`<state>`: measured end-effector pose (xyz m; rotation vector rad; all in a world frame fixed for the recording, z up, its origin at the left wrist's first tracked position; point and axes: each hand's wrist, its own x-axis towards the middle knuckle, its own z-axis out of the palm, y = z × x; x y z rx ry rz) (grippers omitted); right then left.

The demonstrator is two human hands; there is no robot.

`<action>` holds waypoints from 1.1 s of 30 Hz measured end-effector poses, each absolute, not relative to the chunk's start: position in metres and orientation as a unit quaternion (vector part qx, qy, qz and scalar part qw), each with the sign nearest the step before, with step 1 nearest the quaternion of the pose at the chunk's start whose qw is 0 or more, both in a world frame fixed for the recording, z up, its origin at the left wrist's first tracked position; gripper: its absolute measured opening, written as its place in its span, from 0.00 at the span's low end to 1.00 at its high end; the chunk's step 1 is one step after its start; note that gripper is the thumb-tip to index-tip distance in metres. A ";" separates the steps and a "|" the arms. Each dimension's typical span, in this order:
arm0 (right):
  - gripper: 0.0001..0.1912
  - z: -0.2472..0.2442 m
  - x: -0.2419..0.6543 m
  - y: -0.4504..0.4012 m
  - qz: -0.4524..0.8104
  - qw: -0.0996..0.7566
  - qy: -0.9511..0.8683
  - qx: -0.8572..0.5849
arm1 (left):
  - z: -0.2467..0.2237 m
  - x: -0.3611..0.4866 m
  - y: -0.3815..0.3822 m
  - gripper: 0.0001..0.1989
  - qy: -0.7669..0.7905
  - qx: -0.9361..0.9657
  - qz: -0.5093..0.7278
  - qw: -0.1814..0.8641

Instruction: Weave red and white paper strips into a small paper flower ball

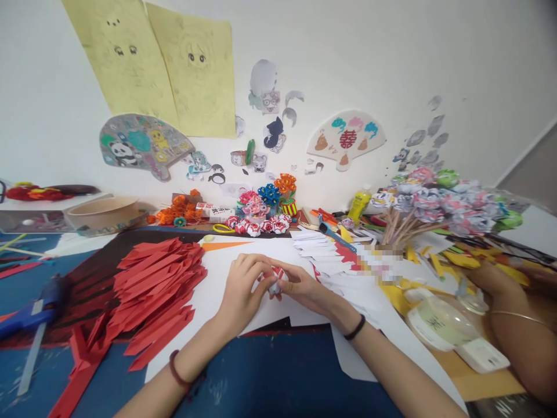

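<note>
Both of the person's hands meet at the middle of the work area, above a white sheet (217,255) lying on the blue table (261,371). The left hand (243,284) pinches a small red-and-white folded piece (277,281) between thumb and fingers; the right hand (300,284) grips the same piece from the opposite side, its fingertips close to those of the left. The piece is partly hidden by the fingers. To the left lies a heap of red folded strips (159,284), with a blue glue gun (37,310) farther left. White folded strips (324,252) lie to the right of the hands. Behind the hands sits a row of red-and-white balls (253,229). At the right edge, another person's arm (517,331) is beside a clear bottle (441,325).
</note>
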<state>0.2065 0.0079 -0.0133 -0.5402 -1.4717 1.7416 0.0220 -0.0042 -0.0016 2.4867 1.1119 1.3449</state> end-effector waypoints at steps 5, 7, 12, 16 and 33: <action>0.45 -0.016 0.205 0.010 0.670 0.402 -0.577 -0.237 | -0.007 0.025 -0.004 0.05 0.377 0.816 0.430 0.089; 0.46 -0.017 0.205 0.010 0.645 0.397 -0.599 -0.260 | -0.008 0.026 -0.006 0.05 0.384 0.817 0.423 0.081; 0.43 -0.015 0.206 0.008 0.582 0.377 -0.660 -0.290 | -0.006 0.024 -0.009 0.05 0.375 0.823 0.416 0.092; 0.42 -0.017 0.206 0.010 0.560 0.377 -0.678 -0.291 | -0.006 0.021 -0.005 0.05 0.382 0.823 0.407 0.106; 0.45 -0.024 0.215 0.025 0.464 0.507 -0.673 -0.273 | -0.016 0.025 0.005 0.19 0.420 0.761 0.423 0.255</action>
